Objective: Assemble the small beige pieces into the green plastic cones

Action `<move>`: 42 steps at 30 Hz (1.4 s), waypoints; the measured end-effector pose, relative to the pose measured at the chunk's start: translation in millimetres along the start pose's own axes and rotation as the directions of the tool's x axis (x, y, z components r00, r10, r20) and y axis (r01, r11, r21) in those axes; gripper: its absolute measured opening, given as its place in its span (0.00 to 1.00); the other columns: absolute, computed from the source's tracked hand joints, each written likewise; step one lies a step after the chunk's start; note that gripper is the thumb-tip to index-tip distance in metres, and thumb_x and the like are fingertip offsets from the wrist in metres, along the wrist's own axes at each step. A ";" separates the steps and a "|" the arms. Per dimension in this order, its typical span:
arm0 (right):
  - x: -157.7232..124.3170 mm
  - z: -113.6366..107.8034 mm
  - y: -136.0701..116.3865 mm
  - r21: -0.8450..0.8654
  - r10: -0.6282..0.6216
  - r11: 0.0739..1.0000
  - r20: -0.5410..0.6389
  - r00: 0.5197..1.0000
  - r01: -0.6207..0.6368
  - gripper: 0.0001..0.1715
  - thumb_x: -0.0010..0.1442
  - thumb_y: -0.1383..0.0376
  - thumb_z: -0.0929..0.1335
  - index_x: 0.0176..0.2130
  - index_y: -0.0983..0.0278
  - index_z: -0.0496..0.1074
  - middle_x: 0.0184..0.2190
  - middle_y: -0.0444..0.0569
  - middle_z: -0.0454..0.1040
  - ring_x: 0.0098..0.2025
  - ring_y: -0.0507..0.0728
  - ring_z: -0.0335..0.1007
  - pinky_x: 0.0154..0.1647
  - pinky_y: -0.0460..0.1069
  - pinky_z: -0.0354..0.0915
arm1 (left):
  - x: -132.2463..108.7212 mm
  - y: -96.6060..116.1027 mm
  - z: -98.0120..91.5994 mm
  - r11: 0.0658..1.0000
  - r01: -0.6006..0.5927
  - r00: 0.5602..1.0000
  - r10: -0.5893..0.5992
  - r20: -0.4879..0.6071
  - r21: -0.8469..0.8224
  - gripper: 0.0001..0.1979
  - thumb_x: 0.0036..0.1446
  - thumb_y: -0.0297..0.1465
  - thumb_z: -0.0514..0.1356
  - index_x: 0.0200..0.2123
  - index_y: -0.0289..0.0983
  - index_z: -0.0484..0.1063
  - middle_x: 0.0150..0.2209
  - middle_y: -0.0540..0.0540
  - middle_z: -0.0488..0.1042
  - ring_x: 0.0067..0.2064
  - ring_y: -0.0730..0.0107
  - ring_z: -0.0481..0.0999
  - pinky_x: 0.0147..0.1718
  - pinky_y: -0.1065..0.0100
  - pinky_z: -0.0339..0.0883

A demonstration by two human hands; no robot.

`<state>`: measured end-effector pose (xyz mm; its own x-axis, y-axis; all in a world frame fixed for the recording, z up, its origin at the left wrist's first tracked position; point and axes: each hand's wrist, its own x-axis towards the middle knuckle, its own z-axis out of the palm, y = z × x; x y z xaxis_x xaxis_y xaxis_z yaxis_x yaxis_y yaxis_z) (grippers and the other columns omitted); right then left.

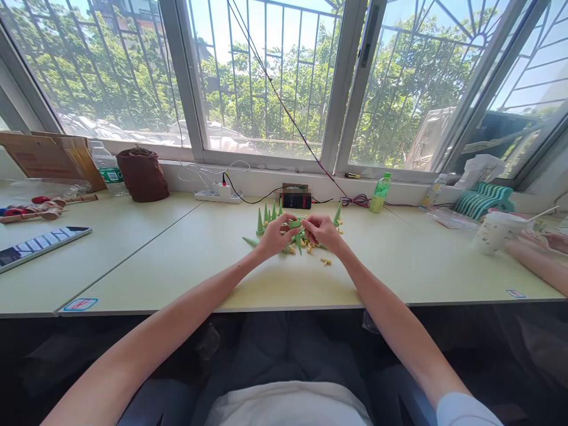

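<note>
Both of my hands meet over the middle of the pale table point(199, 266). My left hand point(276, 234) and my right hand point(321, 229) are closed on a small green plastic piece point(294, 224) held between them. Under and around the hands lies a pile of green cones point(260, 223) and small yellow parts point(326, 261). Several cones stand upright behind the hands. What the fingertips pinch beyond the green piece is too small to make out.
A black box point(295, 199), a power strip point(217, 194) and a green bottle point(380, 193) line the window sill. A brown bag point(142, 174), water bottle point(107, 168) and keyboard point(39, 245) sit left. Another person's arm point(539, 266) and a paper cup point(496, 232) are right.
</note>
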<state>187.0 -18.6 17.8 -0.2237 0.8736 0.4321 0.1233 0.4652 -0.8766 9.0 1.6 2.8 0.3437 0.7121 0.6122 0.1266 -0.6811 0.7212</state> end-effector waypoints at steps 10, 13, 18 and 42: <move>-0.6 -2.5 0.0 0.000 0.027 1.000 0.007 1.000 -0.027 0.26 0.53 0.45 0.70 0.22 0.62 0.66 0.13 0.41 0.63 0.10 0.47 0.54 0.08 0.45 0.45 | -1.4 5.7 -1.1 0.983 -0.103 0.995 0.103 0.007 0.149 0.17 0.55 0.42 0.62 0.42 0.39 0.64 0.38 0.48 0.69 0.26 0.80 0.69 0.22 0.76 0.63; 2.5 -1.9 2.9 0.024 0.015 1.000 -0.048 0.999 -0.014 0.26 0.52 0.44 0.70 0.24 0.63 0.67 0.14 0.41 0.65 0.10 0.48 0.55 0.08 0.45 0.47 | -0.7 8.4 -0.6 0.988 -0.060 0.998 0.062 -0.005 0.143 0.20 0.55 0.43 0.63 0.46 0.40 0.62 0.39 0.49 0.69 0.25 0.80 0.70 0.21 0.77 0.62; 5.0 -2.6 2.4 0.080 -0.040 0.995 -0.183 0.982 0.056 0.25 0.53 0.45 0.71 0.25 0.64 0.67 0.15 0.40 0.65 0.11 0.47 0.56 0.08 0.44 0.48 | 0.3 10.7 0.9 0.996 0.045 0.999 -0.044 -0.021 0.077 0.21 0.58 0.48 0.58 0.46 0.40 0.61 0.36 0.50 0.70 0.22 0.80 0.70 0.18 0.77 0.61; 2.6 -1.9 3.2 0.083 -0.064 0.994 -0.039 0.997 0.067 0.21 0.55 0.50 0.71 0.27 0.65 0.68 0.16 0.40 0.65 0.12 0.47 0.56 0.10 0.44 0.49 | -1.4 18.5 -9.3 0.899 0.354 0.921 -0.287 0.266 -0.259 0.23 0.51 0.49 0.64 0.29 0.35 0.66 0.18 0.52 0.67 0.19 0.76 0.68 0.15 0.75 0.59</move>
<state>188.6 -14.5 16.5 -0.1935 0.8467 0.4956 0.0269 0.5095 -0.8600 2.3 -10.5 18.3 0.5272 0.8054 0.2708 -0.0053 -0.3156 0.9489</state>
